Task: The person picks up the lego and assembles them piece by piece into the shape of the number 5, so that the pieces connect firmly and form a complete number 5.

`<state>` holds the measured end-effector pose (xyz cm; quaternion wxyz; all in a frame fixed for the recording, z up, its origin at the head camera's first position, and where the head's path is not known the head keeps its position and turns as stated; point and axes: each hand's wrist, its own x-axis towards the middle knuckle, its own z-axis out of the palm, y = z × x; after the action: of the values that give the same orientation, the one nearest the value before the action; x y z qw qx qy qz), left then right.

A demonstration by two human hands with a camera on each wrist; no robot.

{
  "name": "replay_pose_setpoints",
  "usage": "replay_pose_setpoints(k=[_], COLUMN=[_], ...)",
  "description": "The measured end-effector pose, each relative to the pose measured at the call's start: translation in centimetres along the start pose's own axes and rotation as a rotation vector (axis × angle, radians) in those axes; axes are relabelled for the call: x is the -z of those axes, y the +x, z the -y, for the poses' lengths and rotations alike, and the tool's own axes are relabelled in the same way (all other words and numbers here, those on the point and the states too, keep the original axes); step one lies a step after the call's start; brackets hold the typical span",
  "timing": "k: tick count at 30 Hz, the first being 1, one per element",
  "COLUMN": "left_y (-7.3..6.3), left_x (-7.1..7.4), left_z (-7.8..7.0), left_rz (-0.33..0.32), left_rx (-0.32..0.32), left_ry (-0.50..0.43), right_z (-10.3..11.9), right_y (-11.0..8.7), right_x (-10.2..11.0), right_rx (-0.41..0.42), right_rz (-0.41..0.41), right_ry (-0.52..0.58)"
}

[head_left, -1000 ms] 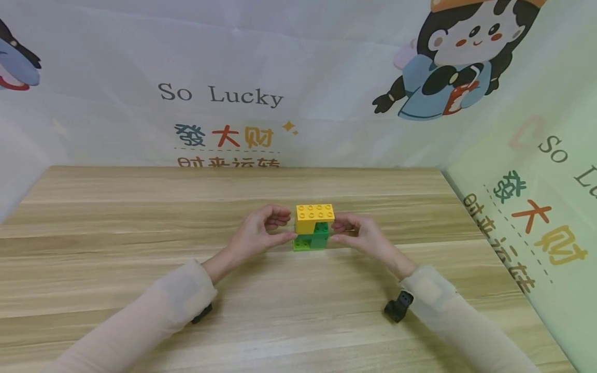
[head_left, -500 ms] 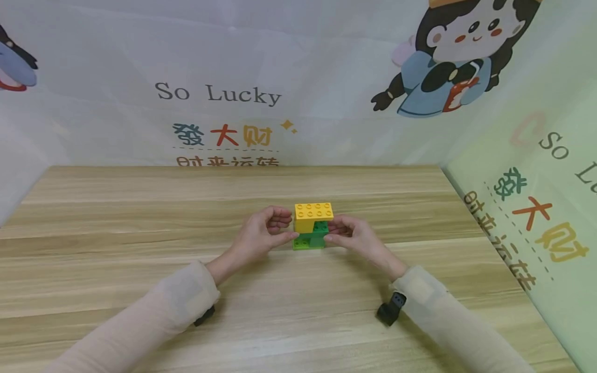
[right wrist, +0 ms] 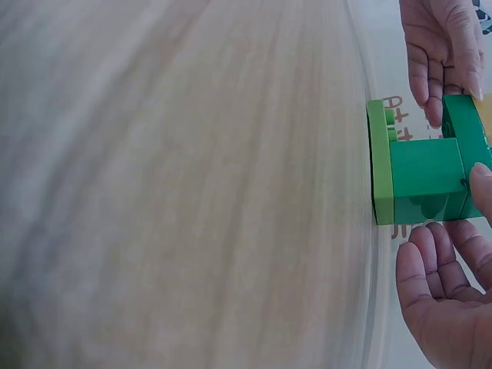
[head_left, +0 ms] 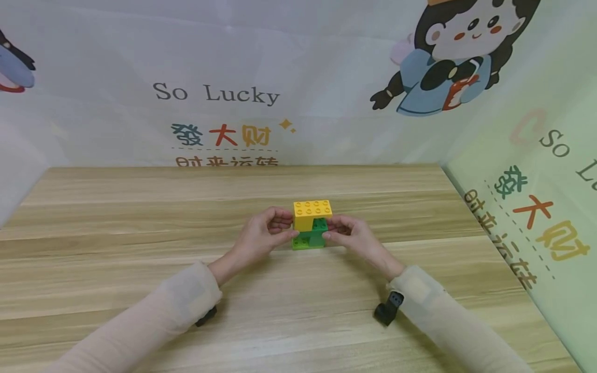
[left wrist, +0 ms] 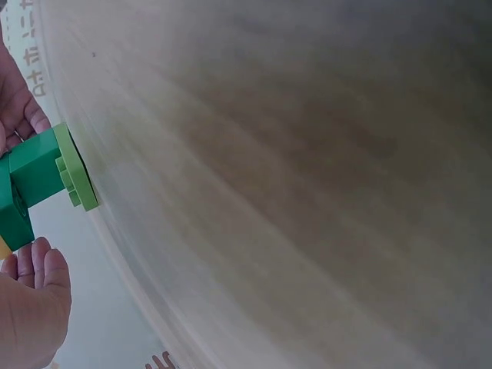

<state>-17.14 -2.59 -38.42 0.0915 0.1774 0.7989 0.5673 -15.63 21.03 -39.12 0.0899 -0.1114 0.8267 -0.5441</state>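
Observation:
A small stack of toy building bricks stands upright on the table between my hands. In the head view, a yellow brick (head_left: 312, 208) with studs tops it, overhanging to the right. Beneath are dark green bricks (right wrist: 427, 173) and, at the bottom, a light green plate (left wrist: 77, 169). My left hand (head_left: 261, 231) holds the stack's left side, thumb at the green brick's edge. From the right, my right hand (head_left: 355, 237) holds it with the thumb against the green brick. Fingers of both hands bend behind the stack, their tips partly hidden.
The wood-grain table (head_left: 140, 217) runs back to a white printed backdrop (head_left: 326, 103). Another printed sheet (head_left: 531, 171) borders the right side. Black wrist cameras (head_left: 388, 310) hang under the pale sleeves (head_left: 448, 321).
My right hand has come left against the stack, closing the small gap that was beside its thumb. The left hand stays nearly where it was. The view has shifted slightly.

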Motion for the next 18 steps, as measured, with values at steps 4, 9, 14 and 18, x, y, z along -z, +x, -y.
replay_pose_setpoints(k=[4,9,14,18], left_y=[0.00,0.28,0.59,0.78], left_x=[-0.06,-0.11,-0.07,-0.03], left_z=[-0.35,-0.29,0.06,0.09], left_rz=[-0.008,-0.020,-0.028,-0.033], left_rx=[0.005,0.024,0.017,0.017], left_ry=[-0.012,-0.006,0.001,-0.004], right_z=[0.13,0.36,0.41,0.34], right_y=[0.04,0.08,0.19,0.40], right_x=[0.01,-0.08,-0.13,-0.21], right_rx=[-0.016,-0.038,-0.050,-0.066], right_rz=[-0.003,-0.009,-0.018,-0.031], right_ry=[-0.012,-0.014,-0.004,-0.007])
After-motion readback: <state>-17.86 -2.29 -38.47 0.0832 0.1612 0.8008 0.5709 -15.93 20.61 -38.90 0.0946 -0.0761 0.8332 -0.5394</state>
